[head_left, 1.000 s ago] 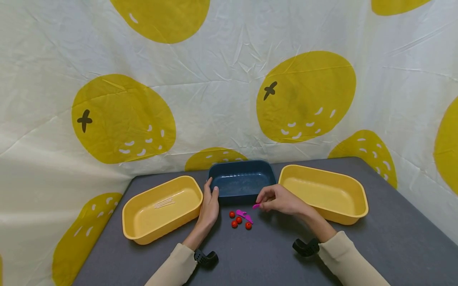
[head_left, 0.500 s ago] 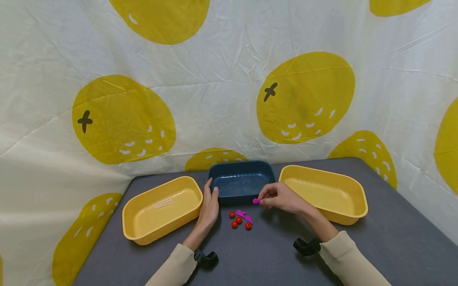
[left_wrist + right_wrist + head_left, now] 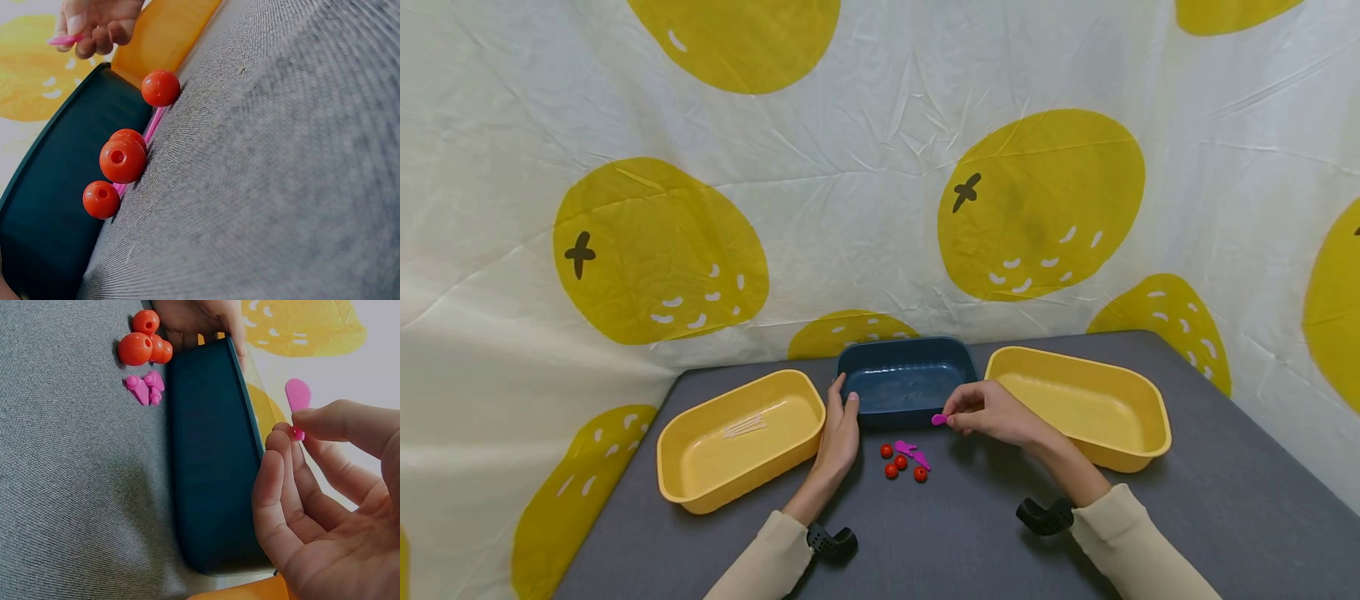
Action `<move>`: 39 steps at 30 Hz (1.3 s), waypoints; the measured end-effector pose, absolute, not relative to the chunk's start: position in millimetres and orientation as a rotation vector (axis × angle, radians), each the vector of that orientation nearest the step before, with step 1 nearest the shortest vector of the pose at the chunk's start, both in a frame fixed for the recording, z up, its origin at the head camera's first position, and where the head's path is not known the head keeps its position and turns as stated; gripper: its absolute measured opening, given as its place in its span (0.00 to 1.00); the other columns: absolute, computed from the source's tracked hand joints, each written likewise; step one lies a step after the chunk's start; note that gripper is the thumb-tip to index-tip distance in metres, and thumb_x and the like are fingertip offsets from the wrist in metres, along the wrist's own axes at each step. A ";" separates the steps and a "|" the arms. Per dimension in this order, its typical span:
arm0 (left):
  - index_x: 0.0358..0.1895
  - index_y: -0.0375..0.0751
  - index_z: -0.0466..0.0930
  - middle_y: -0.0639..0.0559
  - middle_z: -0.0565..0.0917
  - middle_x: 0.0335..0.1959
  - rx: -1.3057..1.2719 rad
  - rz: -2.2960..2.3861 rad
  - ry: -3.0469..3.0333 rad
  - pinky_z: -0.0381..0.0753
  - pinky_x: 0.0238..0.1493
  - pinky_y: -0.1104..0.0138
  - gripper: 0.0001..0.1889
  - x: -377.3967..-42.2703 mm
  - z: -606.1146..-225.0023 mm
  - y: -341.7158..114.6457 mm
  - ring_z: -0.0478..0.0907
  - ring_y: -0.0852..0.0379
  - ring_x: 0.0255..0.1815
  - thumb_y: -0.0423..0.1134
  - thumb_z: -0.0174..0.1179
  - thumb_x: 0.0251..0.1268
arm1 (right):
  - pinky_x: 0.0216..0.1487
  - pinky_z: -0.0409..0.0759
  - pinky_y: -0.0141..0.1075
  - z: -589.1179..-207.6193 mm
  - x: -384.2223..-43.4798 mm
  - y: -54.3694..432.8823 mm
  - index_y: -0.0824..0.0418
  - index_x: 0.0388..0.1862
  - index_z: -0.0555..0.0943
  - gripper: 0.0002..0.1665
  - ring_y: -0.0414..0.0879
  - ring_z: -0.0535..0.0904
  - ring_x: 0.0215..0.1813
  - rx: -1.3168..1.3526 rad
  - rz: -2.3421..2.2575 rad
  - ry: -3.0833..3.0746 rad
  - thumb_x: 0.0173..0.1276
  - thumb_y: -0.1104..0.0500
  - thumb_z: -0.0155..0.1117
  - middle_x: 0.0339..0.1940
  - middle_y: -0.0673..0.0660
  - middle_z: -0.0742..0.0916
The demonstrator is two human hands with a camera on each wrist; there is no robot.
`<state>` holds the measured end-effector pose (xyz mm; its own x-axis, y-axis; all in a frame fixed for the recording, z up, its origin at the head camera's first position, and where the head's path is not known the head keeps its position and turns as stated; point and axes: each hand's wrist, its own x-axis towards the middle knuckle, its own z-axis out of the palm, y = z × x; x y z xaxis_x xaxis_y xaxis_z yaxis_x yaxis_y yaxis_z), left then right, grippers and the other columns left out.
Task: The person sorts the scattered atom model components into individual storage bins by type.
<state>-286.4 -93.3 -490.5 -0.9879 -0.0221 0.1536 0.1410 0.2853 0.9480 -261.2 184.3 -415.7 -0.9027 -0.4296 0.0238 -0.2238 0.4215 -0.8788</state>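
My right hand [image 3: 996, 414] pinches a small pink paddle-shaped plastic piece [image 3: 298, 400] between thumb and fingertips, in front of the dark blue bin's near right corner. Its rounded flat end sticks out past the thumb in the right wrist view. My left hand [image 3: 840, 433] rests against the left end of the dark blue bin [image 3: 917, 419], fingers extended along it and thumb by the near corner. Between the hands, several red beads [image 3: 123, 160] with holes lie on the grey cloth. Beside them are more pink pieces [image 3: 145, 387] with little round knobs.
A yellow bin [image 3: 737, 487] stands at the left with several thin pale sticks [image 3: 745, 426] in it. Another yellow bin [image 3: 1120, 454] stands at the right, partly behind the right hand. A fruit-print curtain [image 3: 880, 217] hangs behind the grey table [image 3: 940, 550].
My right hand has risen slightly with the pink piece, whose rounded end now shows more. The left hand, the bins and the red beads stay in place.
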 end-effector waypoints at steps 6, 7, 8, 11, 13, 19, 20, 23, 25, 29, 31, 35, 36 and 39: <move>0.84 0.52 0.47 0.52 0.50 0.86 -0.110 -1.801 -2.404 0.46 0.85 0.43 0.33 -287.0 -490.4 -92.9 0.48 0.48 0.87 0.59 0.39 0.85 | 0.43 0.85 0.34 -416.1 -262.2 185.0 0.66 0.44 0.85 0.09 0.50 0.81 0.39 -0.586 -1.486 2.462 0.71 0.61 0.69 0.42 0.68 0.88; 0.84 0.52 0.47 0.52 0.50 0.86 -0.111 -1.804 -2.402 0.46 0.85 0.43 0.33 -287.0 -490.5 -93.0 0.48 0.48 0.87 0.58 0.39 0.85 | 0.43 0.85 0.34 -415.8 -262.0 185.2 0.66 0.44 0.85 0.09 0.49 0.81 0.39 -0.589 -1.485 2.462 0.71 0.61 0.69 0.41 0.68 0.88; 0.84 0.52 0.47 0.52 0.50 0.86 -0.112 -1.806 -2.400 0.46 0.85 0.43 0.33 -286.8 -490.5 -93.1 0.48 0.48 0.87 0.58 0.39 0.85 | 0.43 0.85 0.34 -415.5 -261.8 185.3 0.66 0.44 0.85 0.09 0.49 0.81 0.38 -0.591 -1.486 2.461 0.71 0.61 0.69 0.41 0.67 0.88; 0.84 0.52 0.47 0.52 0.50 0.86 -0.114 -1.807 -2.397 0.46 0.85 0.44 0.33 -286.4 -490.6 -93.1 0.48 0.48 0.86 0.58 0.39 0.85 | 0.43 0.86 0.35 -414.7 -261.2 186.1 0.66 0.44 0.85 0.09 0.49 0.81 0.38 -0.598 -1.493 2.461 0.71 0.61 0.69 0.40 0.66 0.88; 0.84 0.52 0.48 0.52 0.50 0.86 -0.115 -1.802 -2.396 0.46 0.84 0.43 0.33 -286.2 -490.7 -93.0 0.48 0.48 0.86 0.59 0.38 0.85 | 0.43 0.86 0.35 -414.3 -260.8 186.8 0.66 0.44 0.85 0.09 0.49 0.81 0.38 -0.599 -1.502 2.460 0.70 0.61 0.69 0.39 0.66 0.88; 0.84 0.52 0.48 0.51 0.50 0.86 -0.109 -1.800 -2.403 0.46 0.84 0.42 0.34 -285.9 -490.3 -92.6 0.48 0.47 0.87 0.60 0.38 0.84 | 0.43 0.86 0.35 -413.6 -260.3 188.3 0.67 0.44 0.85 0.09 0.49 0.81 0.38 -0.599 -1.525 2.443 0.70 0.61 0.68 0.40 0.70 0.87; 0.84 0.52 0.47 0.52 0.50 0.86 -0.105 -1.802 -2.404 0.46 0.84 0.42 0.34 -286.0 -490.2 -92.6 0.48 0.48 0.87 0.60 0.38 0.84 | 0.43 0.86 0.36 -413.5 -260.3 188.5 0.67 0.44 0.85 0.09 0.49 0.81 0.38 -0.598 -1.526 2.441 0.70 0.61 0.68 0.40 0.70 0.87; 0.84 0.52 0.48 0.52 0.50 0.86 -0.097 -1.805 -2.405 0.45 0.84 0.42 0.34 -286.2 -490.0 -92.6 0.48 0.47 0.87 0.60 0.38 0.84 | 0.43 0.86 0.36 -413.1 -260.3 188.8 0.68 0.44 0.85 0.10 0.48 0.81 0.38 -0.608 -1.535 2.432 0.70 0.62 0.68 0.39 0.70 0.87; 0.84 0.52 0.48 0.52 0.50 0.86 -0.093 -1.802 -2.406 0.45 0.84 0.42 0.34 -286.4 -490.0 -92.5 0.48 0.47 0.87 0.60 0.39 0.84 | 0.42 0.86 0.35 -413.1 -260.5 189.2 0.68 0.44 0.85 0.10 0.48 0.81 0.37 -0.617 -1.543 2.426 0.70 0.62 0.68 0.39 0.70 0.87; 0.84 0.52 0.48 0.51 0.51 0.86 -0.098 -1.797 -2.404 0.45 0.84 0.42 0.34 -286.5 -490.5 -92.4 0.48 0.48 0.86 0.59 0.39 0.84 | 0.42 0.86 0.35 -413.5 -260.8 190.4 0.69 0.44 0.85 0.10 0.47 0.81 0.37 -0.634 -1.549 2.431 0.71 0.62 0.68 0.39 0.71 0.86; 0.84 0.52 0.48 0.51 0.51 0.86 -0.103 -1.799 -2.402 0.45 0.85 0.43 0.34 -286.6 -490.7 -92.5 0.48 0.48 0.86 0.59 0.38 0.84 | 0.42 0.86 0.36 -413.5 -261.0 191.1 0.68 0.44 0.85 0.09 0.48 0.82 0.37 -0.636 -1.547 2.444 0.70 0.62 0.68 0.40 0.72 0.86; 0.84 0.53 0.48 0.51 0.51 0.86 -0.109 -1.813 -2.394 0.46 0.84 0.43 0.34 -286.6 -491.2 -92.8 0.51 0.47 0.86 0.61 0.38 0.84 | 0.43 0.87 0.37 -412.8 -261.5 192.0 0.67 0.44 0.85 0.09 0.48 0.82 0.37 -0.638 -1.556 2.474 0.70 0.62 0.68 0.40 0.71 0.87; 0.84 0.53 0.47 0.51 0.51 0.86 -0.110 -1.817 -2.393 0.47 0.84 0.43 0.34 -286.5 -491.2 -92.8 0.51 0.47 0.86 0.61 0.38 0.84 | 0.43 0.87 0.37 -412.5 -261.7 192.3 0.67 0.44 0.86 0.09 0.48 0.82 0.37 -0.634 -1.561 2.480 0.70 0.62 0.68 0.39 0.69 0.87; 0.84 0.53 0.47 0.51 0.50 0.86 -0.118 -1.825 -2.385 0.47 0.84 0.42 0.35 -286.0 -491.5 -92.6 0.51 0.47 0.85 0.62 0.37 0.83 | 0.43 0.87 0.38 -411.5 -261.8 193.0 0.68 0.44 0.86 0.09 0.48 0.82 0.37 -0.611 -1.587 2.485 0.70 0.62 0.68 0.37 0.64 0.88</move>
